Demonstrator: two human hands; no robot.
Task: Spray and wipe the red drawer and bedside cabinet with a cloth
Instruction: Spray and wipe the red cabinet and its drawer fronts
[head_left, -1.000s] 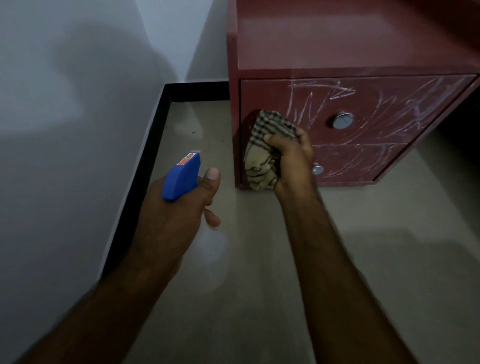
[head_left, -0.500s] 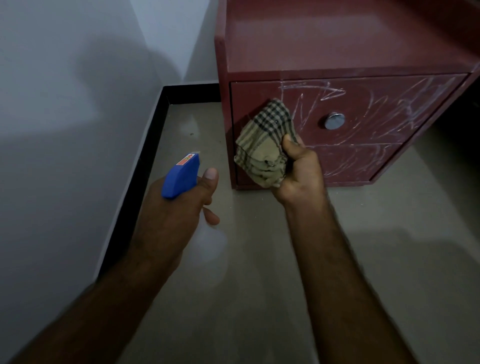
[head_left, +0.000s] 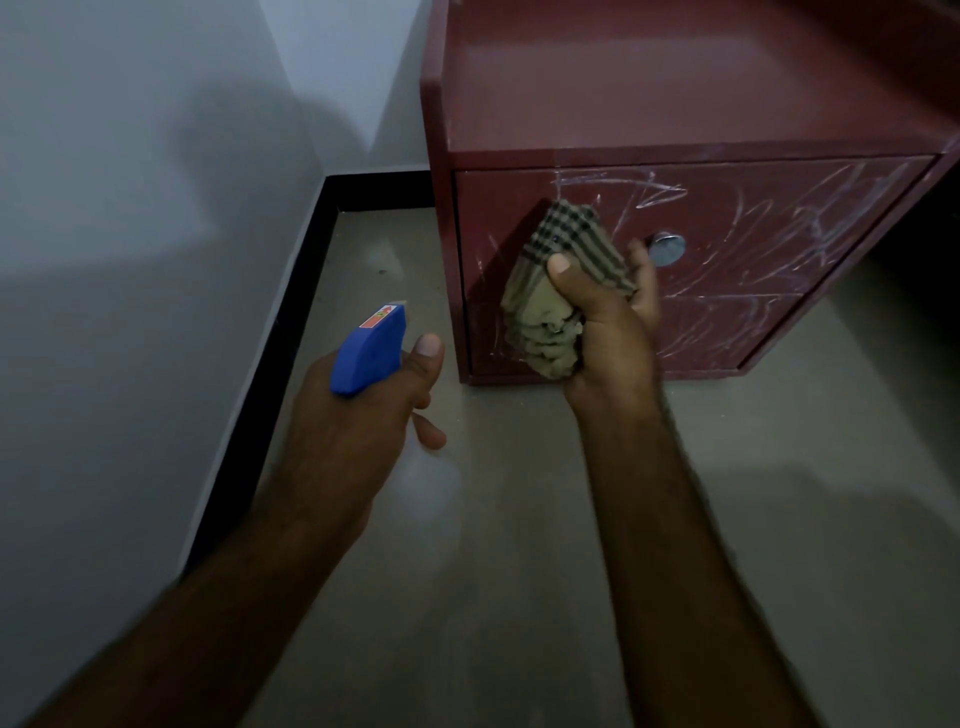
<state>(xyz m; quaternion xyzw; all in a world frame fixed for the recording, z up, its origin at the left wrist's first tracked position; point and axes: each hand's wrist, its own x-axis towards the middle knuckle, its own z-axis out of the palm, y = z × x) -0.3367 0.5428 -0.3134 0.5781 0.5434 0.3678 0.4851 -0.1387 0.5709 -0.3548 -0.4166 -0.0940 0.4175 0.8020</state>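
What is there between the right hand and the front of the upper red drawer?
In the head view, the bunched checked cloth lies between the right hand, which grips it, and the drawer front.

Pale grey wall (head_left: 130, 208), black skirting (head_left: 298, 312), glossy beige floor (head_left: 493, 571)

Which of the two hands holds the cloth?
The right hand: it grips the checked cloth in front of the red cabinet. The left hand grips a blue spray bottle instead.
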